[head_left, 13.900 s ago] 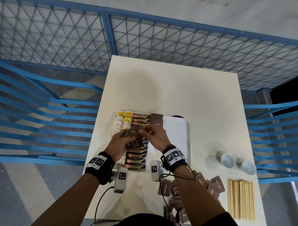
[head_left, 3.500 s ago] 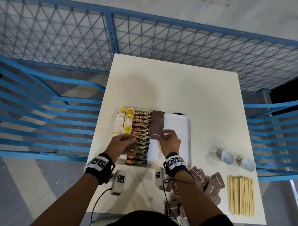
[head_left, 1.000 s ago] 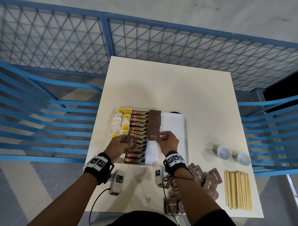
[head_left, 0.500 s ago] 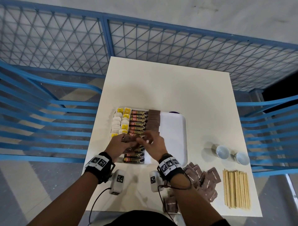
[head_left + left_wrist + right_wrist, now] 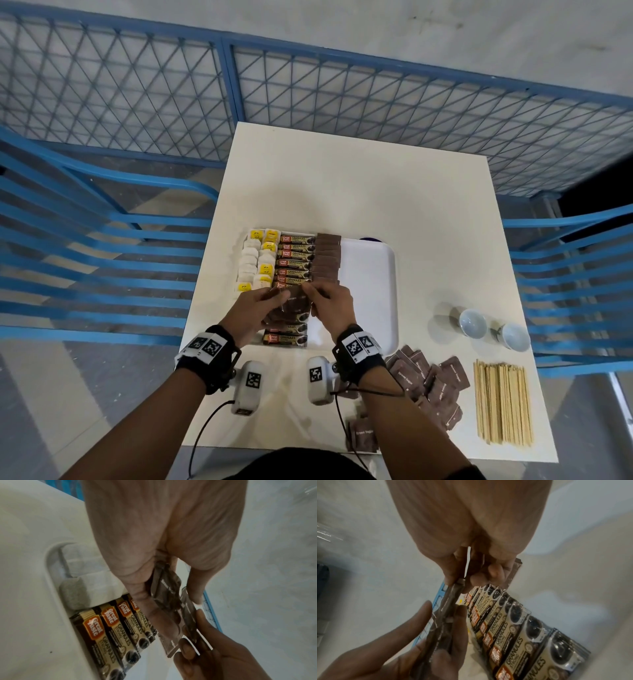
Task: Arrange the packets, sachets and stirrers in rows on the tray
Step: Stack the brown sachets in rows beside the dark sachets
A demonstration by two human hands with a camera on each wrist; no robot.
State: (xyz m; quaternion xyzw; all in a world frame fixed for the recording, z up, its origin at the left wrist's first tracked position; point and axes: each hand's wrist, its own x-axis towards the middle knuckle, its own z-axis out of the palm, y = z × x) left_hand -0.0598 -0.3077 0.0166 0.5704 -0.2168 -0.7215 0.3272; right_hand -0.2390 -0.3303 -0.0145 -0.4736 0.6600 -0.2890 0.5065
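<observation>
Brown sachets (image 5: 291,306) held in left hand (image 5: 253,313), right hand (image 5: 330,301) pinching one.

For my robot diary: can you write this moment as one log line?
left hand: holds brown packets | right hand: pinches top one | tray: row unfinished | stirrers: untouched

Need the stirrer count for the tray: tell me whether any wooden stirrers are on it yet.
No: the wooden stirrers all lie on the table, right of the tray.

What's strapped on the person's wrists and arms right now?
Both forearms are bare. The left hand and right hand each have a black wristband bearing white square fiducial tags. A white camera pod with its own black-and-white tag hangs below each wrist, trailing a thin black cable.
</observation>
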